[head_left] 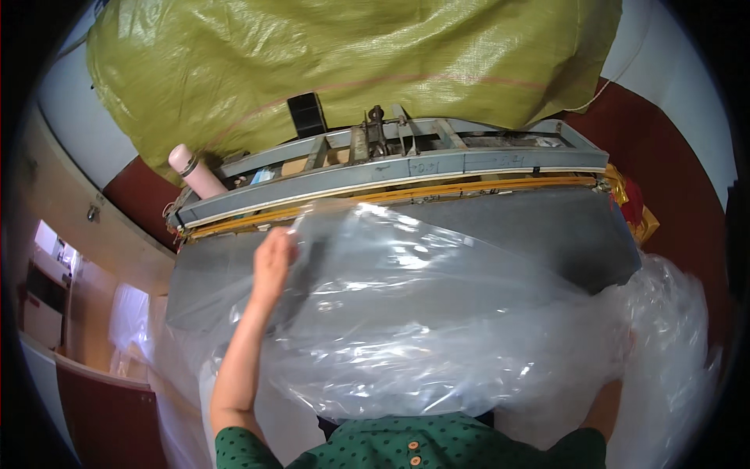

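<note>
The left grip [275,258] is closed, fingers curled in on the upper left edge of a clear, glossy plastic sheet [391,313]. The sheet spreads rightward and nearer the person from this grip, over a dark grey, flat-topped counter [574,234]. The right forearm [607,408] runs behind bunched plastic; how far open the right grip is, or what it holds, cannot be told. Beyond the left grip stands a long grey metal frame [336,174]; farther left of that grip leans a pink cylindrical flask [197,172].
</note>
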Available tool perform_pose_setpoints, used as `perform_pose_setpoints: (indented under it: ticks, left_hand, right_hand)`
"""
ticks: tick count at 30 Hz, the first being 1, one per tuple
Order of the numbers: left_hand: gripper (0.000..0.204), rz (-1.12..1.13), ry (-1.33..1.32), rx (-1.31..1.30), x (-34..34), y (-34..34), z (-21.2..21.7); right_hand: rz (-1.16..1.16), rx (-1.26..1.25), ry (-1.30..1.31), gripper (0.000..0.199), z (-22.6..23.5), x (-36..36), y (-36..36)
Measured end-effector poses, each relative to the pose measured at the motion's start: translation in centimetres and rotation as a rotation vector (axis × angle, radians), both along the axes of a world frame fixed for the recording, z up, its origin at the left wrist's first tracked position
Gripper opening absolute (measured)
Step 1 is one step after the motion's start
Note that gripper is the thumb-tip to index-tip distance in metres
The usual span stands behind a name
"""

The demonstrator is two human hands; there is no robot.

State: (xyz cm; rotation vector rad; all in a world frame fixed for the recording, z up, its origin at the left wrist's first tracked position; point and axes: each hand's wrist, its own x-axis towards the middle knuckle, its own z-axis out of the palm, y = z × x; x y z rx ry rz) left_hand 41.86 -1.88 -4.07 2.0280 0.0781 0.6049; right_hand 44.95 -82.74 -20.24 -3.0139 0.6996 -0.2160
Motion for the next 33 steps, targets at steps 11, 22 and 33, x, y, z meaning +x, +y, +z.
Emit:
perform_pose_setpoints:
  ticks: [11, 22, 33]
  left_hand:
    - [0.01, -0.433, 0.066, -0.421, -0.1, -9.1, 4.6]
    - [0.013, -0.401, -0.044, -0.236, -5.4, -6.9, 6.5]
    - [0.017, -0.16, -0.096, 0.02, -8.2, -4.9, 8.4]
  right_hand:
    - [0.197, -0.085, 0.348, 0.019, -5.5, -3.3, -1.1]
    - [1.746, 0.606, -0.233, 0.03, 30.4, 4.9, 47.5]
    - [1.729, 1.437, 0.422, 0.012, 23.8, 2.1, 60.5]
